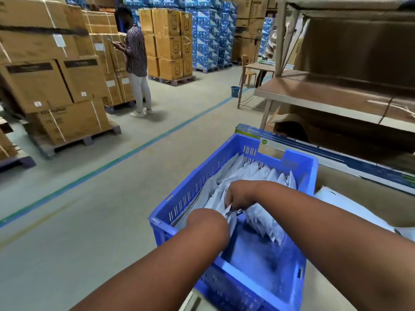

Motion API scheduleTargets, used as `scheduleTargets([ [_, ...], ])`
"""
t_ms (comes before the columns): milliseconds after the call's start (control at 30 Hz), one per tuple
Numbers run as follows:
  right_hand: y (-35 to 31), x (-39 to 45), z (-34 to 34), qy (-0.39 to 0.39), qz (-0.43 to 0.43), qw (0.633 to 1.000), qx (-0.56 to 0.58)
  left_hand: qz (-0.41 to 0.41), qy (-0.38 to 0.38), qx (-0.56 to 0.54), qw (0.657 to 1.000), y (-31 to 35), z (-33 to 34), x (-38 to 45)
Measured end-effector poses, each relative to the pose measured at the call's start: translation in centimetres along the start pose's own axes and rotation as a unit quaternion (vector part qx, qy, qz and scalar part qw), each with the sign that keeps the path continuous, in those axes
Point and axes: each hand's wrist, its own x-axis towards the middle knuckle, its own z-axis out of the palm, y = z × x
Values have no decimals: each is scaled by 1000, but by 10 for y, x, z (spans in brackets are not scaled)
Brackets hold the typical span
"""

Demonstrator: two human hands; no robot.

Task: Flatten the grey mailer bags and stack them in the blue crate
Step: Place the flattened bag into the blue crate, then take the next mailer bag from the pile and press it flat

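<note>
A blue slotted crate [190, 187] stands in front of me with several grey mailer bags [258, 173] standing on edge in its far half. Its near half shows bare blue floor. Both my arms reach down into it. My right hand [239, 195] has its fingers curled down round the top edges of a bunch of mailer bags [262, 223] in the crate's middle. My left hand is hidden behind my own left wrist [206, 223], which dips in by the crate's left wall beside those same bags.
More pale mailers [350, 205] lie on a brown surface right of the crate. A metal shelf rack [336, 95] with cardboard stands behind. Palletised cartons [56, 86] line the left, and a person [137, 61] stands by them across the aisle floor.
</note>
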Motion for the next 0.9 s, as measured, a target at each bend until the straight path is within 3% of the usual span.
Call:
scheduleTargets([
  [300, 7, -19, 6, 68, -18, 997, 16, -47, -74, 33, 996, 4, -12, -2],
  [567, 46, -74, -10, 157, -40, 985, 57, -55, 68, -20, 996, 27, -59, -43],
  [900, 134, -205, -1, 235, -34, 970, 52, 13, 197, 5, 980, 150, -128, -85],
])
